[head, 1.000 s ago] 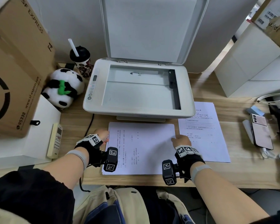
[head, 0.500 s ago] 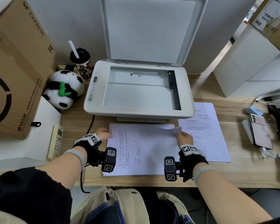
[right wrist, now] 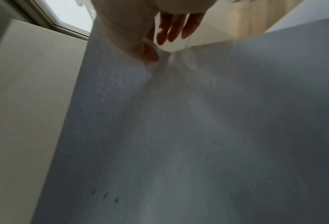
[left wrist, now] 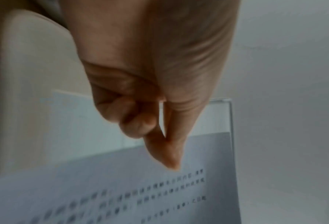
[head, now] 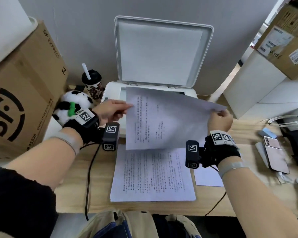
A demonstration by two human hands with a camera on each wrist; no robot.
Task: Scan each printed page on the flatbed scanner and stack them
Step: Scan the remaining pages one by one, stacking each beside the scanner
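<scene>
A printed page (head: 163, 121) hangs in the air in front of the white flatbed scanner (head: 110, 91), whose lid (head: 160, 54) stands open. My left hand (head: 110, 110) pinches the page's left edge between thumb and forefinger; the left wrist view shows the same printed page (left wrist: 159, 197) under my left hand (left wrist: 171, 160). My right hand (head: 219, 117) pinches its upper right corner, and the right wrist view shows the page (right wrist: 188, 128) spread below my right hand (right wrist: 150, 53). The lifted sheet hides most of the scanner glass. A stack of printed pages (head: 153, 177) lies on the desk below.
Another sheet (head: 206, 177) lies right of the stack. A cardboard box (head: 21, 93), a plush panda (head: 74, 107) and a lidded cup (head: 92, 85) stand left of the scanner. A phone (head: 275, 153) and cables sit at right. White boxes (head: 258, 86) stand behind.
Both hands have lifted the top page off the stack on the desk and raised it toward the open scanner. The head camera has tilted upward.
</scene>
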